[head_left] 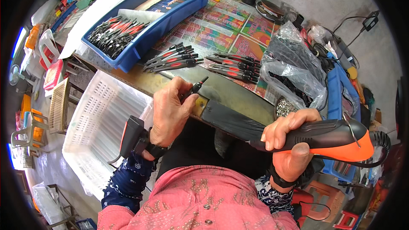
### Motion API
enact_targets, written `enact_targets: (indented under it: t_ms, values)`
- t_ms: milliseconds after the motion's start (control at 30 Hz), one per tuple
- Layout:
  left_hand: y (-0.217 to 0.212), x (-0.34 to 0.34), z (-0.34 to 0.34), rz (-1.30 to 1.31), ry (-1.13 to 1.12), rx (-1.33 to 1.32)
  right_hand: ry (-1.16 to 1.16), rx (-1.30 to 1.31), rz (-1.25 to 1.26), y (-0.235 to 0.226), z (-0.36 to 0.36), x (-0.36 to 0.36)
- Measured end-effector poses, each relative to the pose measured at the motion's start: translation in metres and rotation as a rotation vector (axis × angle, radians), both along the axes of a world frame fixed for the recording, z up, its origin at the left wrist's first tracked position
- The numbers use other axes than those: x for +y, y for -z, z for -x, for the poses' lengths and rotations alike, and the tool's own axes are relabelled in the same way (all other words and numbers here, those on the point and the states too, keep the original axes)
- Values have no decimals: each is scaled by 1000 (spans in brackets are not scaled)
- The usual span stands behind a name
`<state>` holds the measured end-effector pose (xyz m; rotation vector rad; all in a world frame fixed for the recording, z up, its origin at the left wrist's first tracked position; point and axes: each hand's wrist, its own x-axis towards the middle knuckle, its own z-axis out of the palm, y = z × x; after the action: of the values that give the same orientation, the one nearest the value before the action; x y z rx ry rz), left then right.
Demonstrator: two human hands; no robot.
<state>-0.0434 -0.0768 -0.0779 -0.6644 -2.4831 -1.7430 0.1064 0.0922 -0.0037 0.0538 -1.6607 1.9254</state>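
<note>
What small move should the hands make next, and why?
Probably bring the dark pen-like piece and the nose of the black-and-orange power tool closer together. The left hand pinches the piece and the right hand grips the tool, nose pointing left, but the two are apart, so any work between them would need that gap closed.

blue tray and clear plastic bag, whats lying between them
In the head view, two groups of black-and-red pen-shaped pieces lie between the blue tray and the clear plastic bag, with colourful printed sheeting showing beyond them.
</note>
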Motion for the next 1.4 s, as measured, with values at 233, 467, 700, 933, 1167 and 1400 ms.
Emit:
enact_targets:
  t_ms: [233,467,700,933,1167,1400]
  values:
    - [-5,1,0,23,17,-26,-41,80,198,4,5,4]
    - [-8,2,3,75,37,16,-23,59,219,6,9,6]
    - [-12,3,4,78,59,125,-26,42,224,9,11,7]
    - [-14,0,-7,167,69,247,-38,40,245,12,11,7]
    - [-3,-7,-10,255,54,580,-51,39,240,12,9,9]
    - [-14,-16,-15,-87,123,-101,-56,39,262,12,10,7]
